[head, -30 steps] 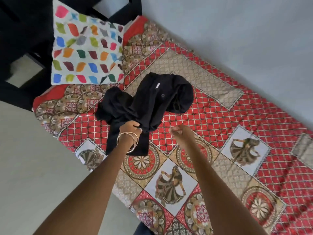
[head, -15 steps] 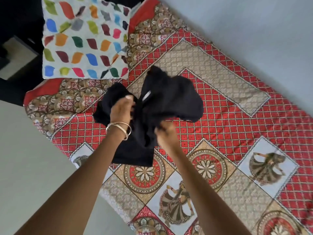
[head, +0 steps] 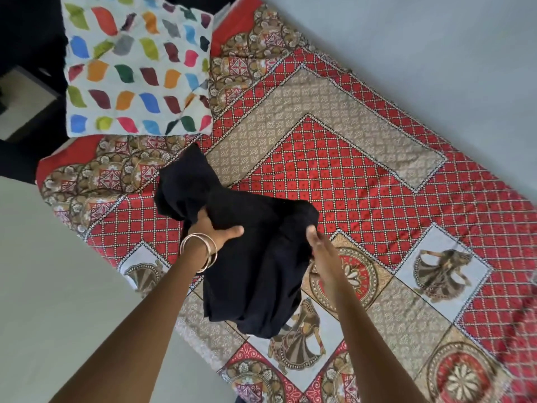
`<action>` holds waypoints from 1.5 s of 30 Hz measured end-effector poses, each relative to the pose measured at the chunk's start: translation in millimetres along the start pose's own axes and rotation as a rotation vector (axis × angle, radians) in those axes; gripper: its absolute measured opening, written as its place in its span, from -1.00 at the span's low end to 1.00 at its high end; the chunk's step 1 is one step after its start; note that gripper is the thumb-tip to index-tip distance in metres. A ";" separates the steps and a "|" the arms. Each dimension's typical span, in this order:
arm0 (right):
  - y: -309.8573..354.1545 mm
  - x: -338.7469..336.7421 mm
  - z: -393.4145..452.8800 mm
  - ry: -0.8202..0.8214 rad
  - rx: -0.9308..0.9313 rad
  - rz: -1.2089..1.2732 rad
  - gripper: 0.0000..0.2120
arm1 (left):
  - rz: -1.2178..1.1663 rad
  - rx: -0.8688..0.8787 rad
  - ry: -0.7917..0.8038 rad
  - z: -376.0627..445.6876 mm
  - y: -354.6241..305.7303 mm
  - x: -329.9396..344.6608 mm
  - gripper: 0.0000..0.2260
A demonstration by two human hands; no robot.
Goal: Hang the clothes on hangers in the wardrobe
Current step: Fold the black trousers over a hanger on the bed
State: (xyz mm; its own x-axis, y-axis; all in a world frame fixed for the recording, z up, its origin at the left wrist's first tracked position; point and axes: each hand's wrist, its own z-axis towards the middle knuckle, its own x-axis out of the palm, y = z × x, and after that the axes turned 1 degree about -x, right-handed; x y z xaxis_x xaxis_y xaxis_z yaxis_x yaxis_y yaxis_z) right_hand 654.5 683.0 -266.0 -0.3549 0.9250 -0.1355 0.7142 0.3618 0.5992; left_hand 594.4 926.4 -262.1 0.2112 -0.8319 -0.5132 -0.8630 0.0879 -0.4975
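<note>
Fingers point(head: 310, 230) of both hands bunch the black garment point(head: 250, 257) above the bed point(head: 334, 175), just below the pillow point(head: 136, 74); such loose, crumpled grips risk it slipping back down.

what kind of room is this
Most likely a bedroom. A bed with a patterned red bedsheet stands against a plain wall, a colourful pillow lies at its head, and both hands hold a black garment above it.
</note>
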 end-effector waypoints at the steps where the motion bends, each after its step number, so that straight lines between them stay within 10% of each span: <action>1: 7.0 8.9 2.6 -0.011 -0.011 -0.069 -0.21 | 0.050 -0.008 0.011 2.3 4.2 5.1 -0.09; 4: 16.2 25.8 12.0 -0.234 0.048 -0.358 -0.13 | 0.245 -0.014 -0.028 5.9 11.1 10.5 -0.30; 8: 34.7 15.5 13.3 -0.292 -0.006 -0.046 -0.96 | 0.465 0.070 -0.259 -2.6 -1.7 3.9 -0.62; 13: 46.9 -26.5 -34.1 -0.004 -0.113 0.473 -0.76 | 0.132 -0.066 -0.165 -11.7 -35.2 -6.9 -0.45; 17: 72.7 -64.0 -73.0 -0.052 -0.278 0.776 -0.63 | 0.168 0.101 -0.456 -48.4 -74.2 -15.9 -0.50; 21: 135.4 -102.4 -153.2 -0.092 -0.561 0.781 -0.70 | -0.205 0.703 0.050 -166.5 -166.3 -15.8 -0.84; 24: 174.2 -123.4 -209.4 0.036 -0.740 0.783 -0.65 | -0.065 0.951 0.334 -253.0 -225.2 -21.5 -0.58; 29: 214.3 -166.1 -329.1 0.282 -0.950 0.533 -0.67 | 0.224 1.193 0.168 -379.7 -274.0 -35.3 0.08; 33: 239.1 -187.9 -402.6 0.176 -1.005 0.118 -0.39 | 0.150 1.136 -0.149 -436.9 -303.3 -42.9 -0.34; 38: 204.5 -260.7 -479.6 -0.355 -1.236 -0.140 -0.45 | -0.099 1.071 -0.338 -518.1 -330.0 -48.3 -0.84; 42: 124.2 -311.4 -496.3 -0.459 -0.767 -0.756 0.40 | -0.275 1.178 -0.302 -589.3 -327.9 -44.9 -0.84; 45: 76.4 -322.3 -481.8 -0.430 -0.733 -0.656 0.45 | -0.377 1.245 -0.190 -618.0 -329.7 -42.1 -0.81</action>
State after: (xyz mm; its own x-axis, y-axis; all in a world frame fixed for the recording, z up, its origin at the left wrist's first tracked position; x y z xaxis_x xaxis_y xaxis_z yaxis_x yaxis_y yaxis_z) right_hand 532.8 356.6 203.6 -0.1932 0.5905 -0.7836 -0.1252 0.7773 0.6166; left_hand 586.3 593.8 355.9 0.4934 -0.8359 -0.2404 0.2398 0.3964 -0.8862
